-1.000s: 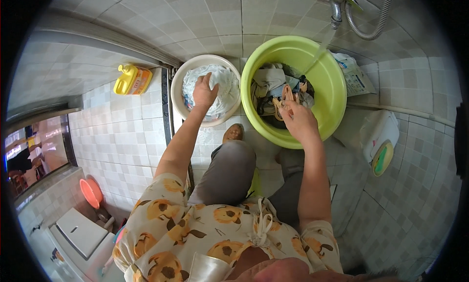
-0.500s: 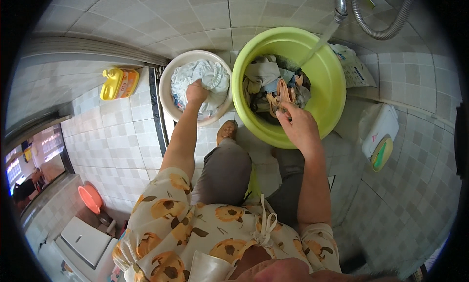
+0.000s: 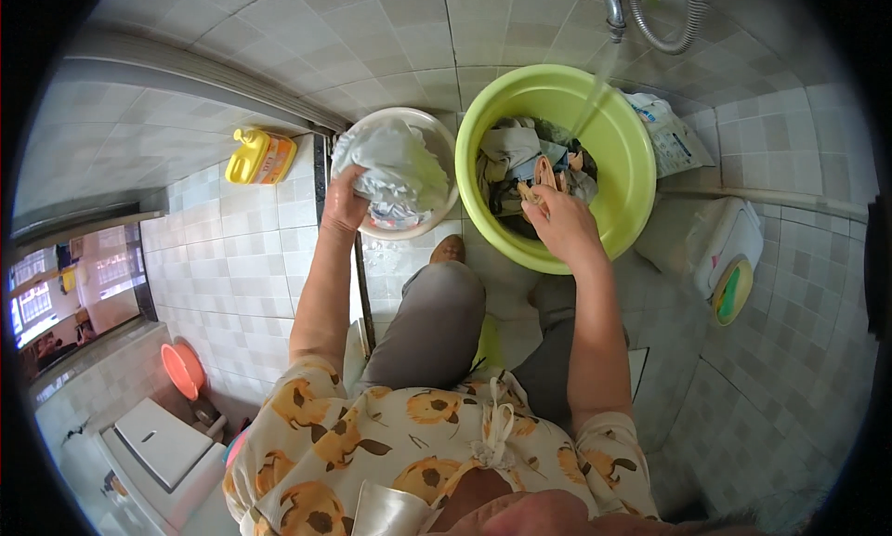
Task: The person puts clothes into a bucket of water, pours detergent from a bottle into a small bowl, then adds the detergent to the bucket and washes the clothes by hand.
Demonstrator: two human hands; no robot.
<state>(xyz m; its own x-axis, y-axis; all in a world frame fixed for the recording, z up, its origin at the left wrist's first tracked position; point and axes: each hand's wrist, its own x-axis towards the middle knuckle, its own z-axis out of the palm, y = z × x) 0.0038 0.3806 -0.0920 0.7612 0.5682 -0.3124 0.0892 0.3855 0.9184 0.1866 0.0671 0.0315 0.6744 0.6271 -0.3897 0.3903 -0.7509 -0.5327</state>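
Observation:
My left hand (image 3: 345, 200) is closed on the edge of a bunched white garment (image 3: 395, 169), lifted over a pale round basin (image 3: 446, 137) at the left. More light-coloured clothes (image 3: 400, 218) lie below it in the basin. To the right stands a large lime-green tub (image 3: 624, 183) with wet, mixed clothes (image 3: 511, 146) in it. There my right hand (image 3: 565, 226) pinches a peach-coloured cloth (image 3: 545, 174), part of it still among the other clothes. From a metal tap (image 3: 615, 20) at the top, water runs into the tub.
A yellow jug (image 3: 262, 157) stands left of the basin, beyond a dark door track. Right of the tub are a white plastic bag (image 3: 671, 135) and a white container (image 3: 729, 243) with a green-and-yellow oval piece. A flexible metal hose (image 3: 676, 42) hangs near the tap.
My left hand has raised the white garment and shifted to the basin's left side. My right hand stays at the tub with the peach cloth. The view has shifted slightly.

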